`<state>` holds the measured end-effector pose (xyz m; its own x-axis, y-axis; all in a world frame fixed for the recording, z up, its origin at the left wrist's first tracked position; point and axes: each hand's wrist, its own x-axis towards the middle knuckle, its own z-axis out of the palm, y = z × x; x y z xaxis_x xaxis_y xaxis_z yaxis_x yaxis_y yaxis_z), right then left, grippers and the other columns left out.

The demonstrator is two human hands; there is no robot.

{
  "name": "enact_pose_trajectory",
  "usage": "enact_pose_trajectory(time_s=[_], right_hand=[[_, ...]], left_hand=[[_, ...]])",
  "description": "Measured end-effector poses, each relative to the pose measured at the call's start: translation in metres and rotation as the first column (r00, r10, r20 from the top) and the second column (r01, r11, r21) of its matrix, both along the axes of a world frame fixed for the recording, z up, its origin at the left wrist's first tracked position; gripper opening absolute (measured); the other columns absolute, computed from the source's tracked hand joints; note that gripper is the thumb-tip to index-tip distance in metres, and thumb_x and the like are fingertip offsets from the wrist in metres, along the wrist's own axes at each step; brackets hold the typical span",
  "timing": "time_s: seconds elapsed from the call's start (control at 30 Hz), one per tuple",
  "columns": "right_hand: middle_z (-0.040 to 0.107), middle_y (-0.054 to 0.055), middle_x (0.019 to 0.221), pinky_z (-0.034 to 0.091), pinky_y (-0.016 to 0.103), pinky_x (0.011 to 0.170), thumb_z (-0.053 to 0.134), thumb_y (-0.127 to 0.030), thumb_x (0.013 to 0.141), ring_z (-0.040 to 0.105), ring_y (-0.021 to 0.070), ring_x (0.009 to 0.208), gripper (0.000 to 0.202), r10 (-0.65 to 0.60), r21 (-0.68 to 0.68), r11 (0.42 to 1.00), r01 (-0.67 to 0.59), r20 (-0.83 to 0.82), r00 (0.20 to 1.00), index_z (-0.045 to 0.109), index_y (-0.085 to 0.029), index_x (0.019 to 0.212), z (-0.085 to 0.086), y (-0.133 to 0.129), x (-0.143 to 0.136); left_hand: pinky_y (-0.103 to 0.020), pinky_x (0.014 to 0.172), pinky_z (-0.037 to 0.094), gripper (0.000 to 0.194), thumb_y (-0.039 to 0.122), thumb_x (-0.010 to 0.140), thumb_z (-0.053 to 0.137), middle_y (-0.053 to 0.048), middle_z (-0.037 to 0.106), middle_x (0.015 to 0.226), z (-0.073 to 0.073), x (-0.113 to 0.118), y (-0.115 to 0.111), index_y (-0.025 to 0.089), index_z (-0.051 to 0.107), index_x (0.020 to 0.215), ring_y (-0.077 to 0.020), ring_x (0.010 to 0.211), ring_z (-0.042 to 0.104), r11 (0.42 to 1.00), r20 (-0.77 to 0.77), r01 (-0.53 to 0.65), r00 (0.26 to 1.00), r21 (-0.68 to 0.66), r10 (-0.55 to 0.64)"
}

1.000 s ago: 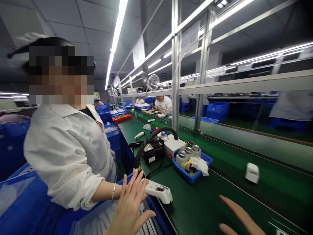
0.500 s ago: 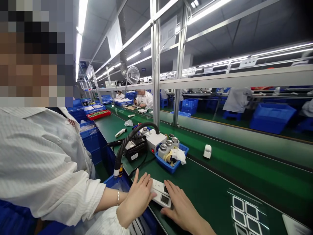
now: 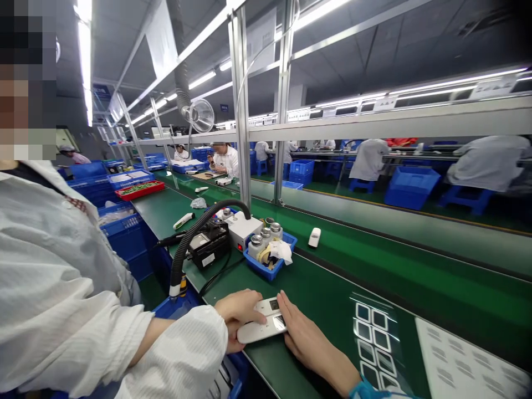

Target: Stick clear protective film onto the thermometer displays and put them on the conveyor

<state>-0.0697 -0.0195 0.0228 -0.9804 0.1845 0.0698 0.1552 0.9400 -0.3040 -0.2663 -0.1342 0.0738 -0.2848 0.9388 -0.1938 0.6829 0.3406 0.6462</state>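
Two white handheld devices with small dark screens, the nearer one [image 3: 253, 331] and the farther one [image 3: 265, 306], lie side by side at the bench's front edge. My left hand [image 3: 241, 306] is closed around their left part, thumb on top. A co-worker's bare forearm [image 3: 152, 336] passes behind my left sleeve; where that hand is cannot be made out. At the screen ends, my right hand [image 3: 305, 331] rests with fingers stretched out against the devices, its underside hidden.
Beyond the hands stand a blue tray [image 3: 269, 272] with bottles, a white box [image 3: 245, 228] with a bent black hose [image 3: 179, 249], and a black unit [image 3: 210, 249]. Frame-shaped pieces [image 3: 366, 332] and a white sheet [image 3: 457, 354] lie right. A co-worker stands close at left.
The view has swung right. My left hand has changed from spread over the devices to wrapped around them, and the devices have turned. My right thumb has drawn in.
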Motion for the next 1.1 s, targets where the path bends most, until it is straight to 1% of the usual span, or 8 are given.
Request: enact_pose_trajectory(time_s=[0.1, 0.23, 0.5, 0.63, 0.73, 0.87, 0.97, 1.1], right_hand=[[0.037, 0.021, 0.147, 0.039, 0.049, 0.107, 0.037, -0.004, 0.081, 0.041, 0.0298, 0.132, 0.072, -0.024, 0.007, 1.000, 0.024, -0.027, 0.999, 0.017, -0.008, 0.150, 0.005, 0.006, 0.013], [0.054, 0.019, 0.131, 0.040, 0.050, 0.102, 0.041, -0.006, 0.085, 0.051, 0.0311, 0.119, 0.061, -0.086, 0.092, 0.992, 0.090, -0.038, 0.996, 0.031, -0.008, 0.145, 0.015, 0.012, 0.022], [0.059, 0.017, 0.121, 0.042, 0.048, 0.094, 0.045, -0.009, 0.085, 0.053, 0.0297, 0.109, 0.051, -0.252, 0.089, 0.962, 0.260, -0.089, 0.964, 0.042, -0.010, 0.136, 0.020, 0.039, 0.035], [0.057, 0.014, 0.126, 0.040, 0.046, 0.097, 0.047, -0.013, 0.087, 0.051, 0.0288, 0.113, 0.045, -0.374, 0.007, 0.925, 0.380, -0.160, 0.914, 0.046, -0.015, 0.132, 0.029, 0.049, 0.068], [0.061, 0.009, 0.117, 0.043, 0.040, 0.095, 0.048, -0.016, 0.088, 0.055, 0.0241, 0.108, 0.030, -0.497, -0.102, 0.868, 0.487, -0.223, 0.839, 0.057, -0.020, 0.117, 0.036, 0.063, 0.119], [0.062, 0.008, 0.090, 0.050, 0.034, 0.076, 0.039, -0.022, 0.091, 0.059, 0.0209, 0.084, 0.023, -0.705, -0.272, 0.709, 0.650, -0.274, 0.654, 0.061, -0.019, 0.089, 0.031, 0.091, 0.201], [0.060, 0.008, 0.084, 0.049, 0.036, 0.070, 0.041, -0.028, 0.089, 0.058, 0.0214, 0.075, 0.024, -0.792, -0.361, 0.610, 0.705, -0.256, 0.554, 0.062, -0.018, 0.082, 0.016, 0.105, 0.243], [0.060, 0.006, 0.083, 0.049, 0.035, 0.071, 0.045, -0.030, 0.086, 0.058, 0.0209, 0.076, 0.023, -0.811, -0.431, 0.579, 0.692, -0.221, 0.542, 0.065, -0.019, 0.081, -0.005, 0.107, 0.254]], left_hand=[[-0.029, 0.064, 0.044, 0.028, 0.037, 0.050, 0.077, 0.000, 0.062, 0.067, -0.006, 0.011, 0.007, 0.020, 0.062, 0.066, -0.0230, 0.068, 0.060, 0.998, 0.115, 0.008, 0.993, -0.058, -0.001], [-0.026, 0.060, 0.044, 0.032, 0.041, 0.059, 0.071, 0.000, 0.065, 0.070, -0.017, 0.030, 0.016, 0.016, 0.061, 0.076, -0.0201, 0.069, 0.060, 0.998, 0.294, 0.027, 0.956, -0.064, -0.007], [-0.031, 0.068, 0.048, 0.052, 0.056, 0.054, 0.073, -0.007, 0.069, 0.083, -0.049, 0.060, 0.060, 0.016, 0.057, 0.083, -0.0260, 0.082, 0.064, 0.988, 0.373, -0.145, 0.921, 0.054, 0.115], [-0.033, 0.066, 0.051, 0.057, 0.063, 0.053, 0.071, -0.007, 0.068, 0.080, -0.055, 0.072, 0.077, 0.017, 0.055, 0.082, -0.0263, 0.078, 0.066, 0.979, 0.416, -0.173, 0.902, 0.105, 0.115], [-0.034, 0.060, 0.052, 0.059, 0.064, 0.053, 0.072, -0.003, 0.065, 0.070, -0.052, 0.078, 0.075, 0.017, 0.054, 0.084, -0.0221, 0.064, 0.063, 0.945, 0.552, -0.292, 0.818, 0.149, 0.165], [-0.031, 0.059, 0.050, 0.061, 0.059, 0.053, 0.077, 0.001, 0.061, 0.063, -0.031, 0.086, 0.065, 0.017, 0.054, 0.090, -0.0177, 0.058, 0.058, 0.849, 0.607, -0.476, 0.752, 0.229, 0.258], [-0.027, 0.057, 0.047, 0.056, 0.058, 0.058, 0.076, 0.004, 0.058, 0.059, -0.010, 0.111, 0.065, 0.017, 0.055, 0.091, -0.0151, 0.056, 0.055, 0.874, 0.681, -0.439, 0.706, 0.206, 0.194], [-0.026, 0.061, 0.050, 0.056, 0.057, 0.063, 0.075, 0.002, 0.060, 0.066, -0.007, 0.182, 0.078, 0.017, 0.054, 0.097, -0.0139, 0.060, 0.059, 0.955, 0.853, -0.275, 0.519, 0.113, 0.048]])
